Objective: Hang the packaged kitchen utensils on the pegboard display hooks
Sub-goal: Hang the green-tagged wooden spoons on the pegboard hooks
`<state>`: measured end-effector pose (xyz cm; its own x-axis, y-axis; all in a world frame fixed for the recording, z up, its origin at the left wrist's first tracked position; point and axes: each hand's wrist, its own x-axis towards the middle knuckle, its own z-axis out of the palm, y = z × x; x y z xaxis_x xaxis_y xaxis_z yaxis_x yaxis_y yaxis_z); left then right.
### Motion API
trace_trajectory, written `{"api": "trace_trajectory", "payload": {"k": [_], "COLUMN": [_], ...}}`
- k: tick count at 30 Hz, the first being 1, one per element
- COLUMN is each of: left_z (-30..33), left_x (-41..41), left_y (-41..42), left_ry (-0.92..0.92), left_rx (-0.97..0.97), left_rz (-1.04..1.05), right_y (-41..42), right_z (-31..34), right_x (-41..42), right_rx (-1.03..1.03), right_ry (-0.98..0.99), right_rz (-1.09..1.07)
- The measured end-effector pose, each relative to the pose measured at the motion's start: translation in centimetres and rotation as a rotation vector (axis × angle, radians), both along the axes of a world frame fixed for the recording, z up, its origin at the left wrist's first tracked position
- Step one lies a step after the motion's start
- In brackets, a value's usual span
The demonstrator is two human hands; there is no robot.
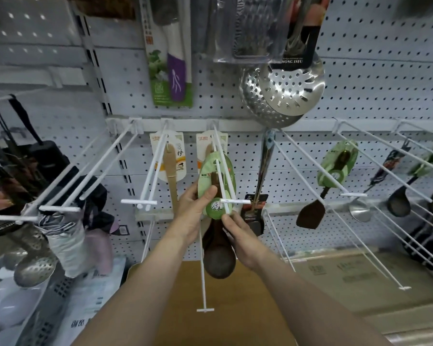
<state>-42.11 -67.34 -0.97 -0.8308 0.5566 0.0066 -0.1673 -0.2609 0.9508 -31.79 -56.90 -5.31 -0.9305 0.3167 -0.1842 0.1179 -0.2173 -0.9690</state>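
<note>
A green-carded wooden spoon (216, 193) is pinched by the left hand (194, 213) so that its card hole stays threaded on the white hook (223, 171). The hook's front tip, just beside the card, is pinched by the right hand (240, 236), apparently to steady it.

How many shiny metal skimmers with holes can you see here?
3: two skimmers overlap high on the pegboard, front and back; one hangs low at the far left. More may hide behind other goods.
</note>
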Motion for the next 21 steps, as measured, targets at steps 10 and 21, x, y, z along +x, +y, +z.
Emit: {"api": "trace_trajectory", "payload": {"k": [10,21], "left_z": [0.6,1.3], "left_x": [4.8,14.3], "left_y": [-2.1,-5.5], "left_ry": [-0.009,-0.064], "left_rx": [0.108,0.172], "left_rz": [-0.010,0.055], "right_y": [-2.4,-5.4], "right_z": [-0.5,0.3], "right_x": [4.6,13.6], "right_rx": [0.034,0.054], "right_ry": [0.045,0.058], "right_rz": [-0.001,-0.069]}}
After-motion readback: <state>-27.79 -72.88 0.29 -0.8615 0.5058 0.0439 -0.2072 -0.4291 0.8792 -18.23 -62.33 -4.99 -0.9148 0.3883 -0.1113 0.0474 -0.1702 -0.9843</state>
